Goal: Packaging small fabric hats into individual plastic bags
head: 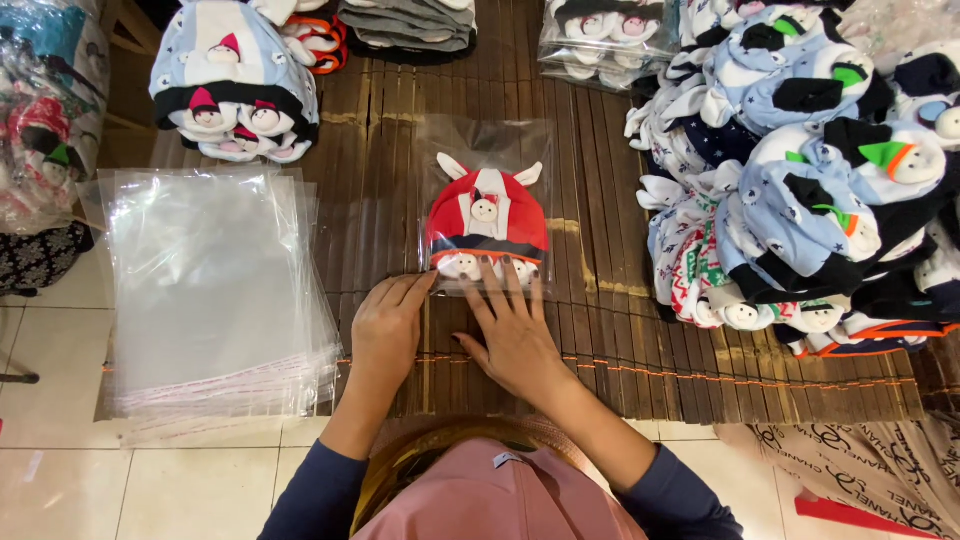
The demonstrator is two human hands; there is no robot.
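- Left hand: flat and palm down on the bamboo mat, fingers together, tips pressing the near left edge of the clear bag. It grips nothing; it only presses.
- Right hand: flat, fingers spread, tips resting on the bag's near edge just beside the left hand. Nothing is closed in it.
- Red baby hat: lies fully inside the clear bag, directly beyond both sets of fingertips, white ears pointing away from the person.
- Judged progress on this piece: hat is inserted; the near mouth of the bag appears to be in the course of being folded or pressed shut. Whether it is sealed cannot be told.
- Stack of empty clear bags: just left of the left hand, a thick pile unused.
- Heap of unbagged hats: well to the right of the right hand; by its size, much is left.
- Bagged bundles: beyond the hands on the left.
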